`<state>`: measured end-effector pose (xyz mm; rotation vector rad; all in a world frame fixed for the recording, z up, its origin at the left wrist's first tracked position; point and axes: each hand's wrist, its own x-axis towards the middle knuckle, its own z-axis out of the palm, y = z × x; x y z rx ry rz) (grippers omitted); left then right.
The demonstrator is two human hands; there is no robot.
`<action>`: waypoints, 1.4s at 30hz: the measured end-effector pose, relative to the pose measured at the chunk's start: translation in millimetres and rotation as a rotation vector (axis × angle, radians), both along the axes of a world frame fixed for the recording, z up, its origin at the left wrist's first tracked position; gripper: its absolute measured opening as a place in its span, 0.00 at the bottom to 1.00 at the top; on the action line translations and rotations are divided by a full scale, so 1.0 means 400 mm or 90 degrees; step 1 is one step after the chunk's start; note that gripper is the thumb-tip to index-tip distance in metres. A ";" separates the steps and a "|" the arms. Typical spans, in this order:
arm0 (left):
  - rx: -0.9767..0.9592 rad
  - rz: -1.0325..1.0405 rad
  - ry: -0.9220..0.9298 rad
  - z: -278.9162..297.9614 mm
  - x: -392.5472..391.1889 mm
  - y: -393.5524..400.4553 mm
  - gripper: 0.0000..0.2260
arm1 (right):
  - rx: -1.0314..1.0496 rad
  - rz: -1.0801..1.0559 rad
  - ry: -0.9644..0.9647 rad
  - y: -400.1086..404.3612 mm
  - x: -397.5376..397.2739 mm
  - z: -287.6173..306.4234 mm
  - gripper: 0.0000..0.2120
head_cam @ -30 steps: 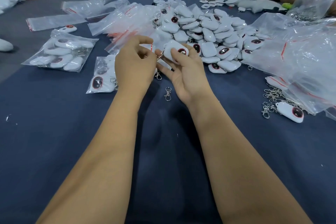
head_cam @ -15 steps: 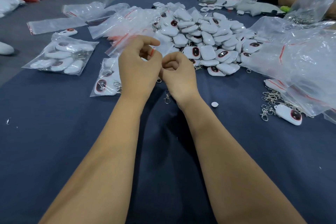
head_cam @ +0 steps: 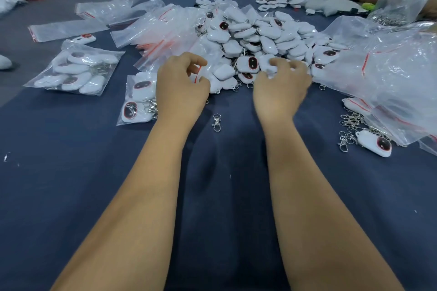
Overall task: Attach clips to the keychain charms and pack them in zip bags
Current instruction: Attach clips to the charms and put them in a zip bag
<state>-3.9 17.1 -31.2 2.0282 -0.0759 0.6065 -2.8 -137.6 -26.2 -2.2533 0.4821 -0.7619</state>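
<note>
Our left hand (head_cam: 181,85) has its fingers (head_cam: 196,60) curled, pinching the mouth of a clear zip bag (head_cam: 165,54) with a red seal line. Our right hand (head_cam: 281,92) reaches into the near edge of the pile of white charms (head_cam: 260,33), its fingers (head_cam: 279,62) curled over a white charm (head_cam: 266,65); we cannot tell whether they grip it or only rest on it. A loose clip (head_cam: 216,122) lies on the bench (head_cam: 71,172) just behind and between our hands. A packed bag (head_cam: 139,99) sits just left of our left fingers. Half a second ago our hands met, fingertips together; now they are apart, the right moved forward to the pile.
</note>
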 end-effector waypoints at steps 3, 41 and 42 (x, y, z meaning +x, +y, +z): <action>0.055 0.008 0.000 0.001 -0.002 0.002 0.14 | 0.005 -0.046 0.137 -0.057 0.001 -0.008 0.30; 0.162 -0.010 0.080 0.001 -0.004 -0.014 0.11 | 0.577 0.398 -0.028 0.099 -0.022 0.000 0.14; 0.149 -0.003 0.080 0.001 -0.004 -0.014 0.12 | 0.573 0.391 -0.019 0.096 -0.019 0.000 0.12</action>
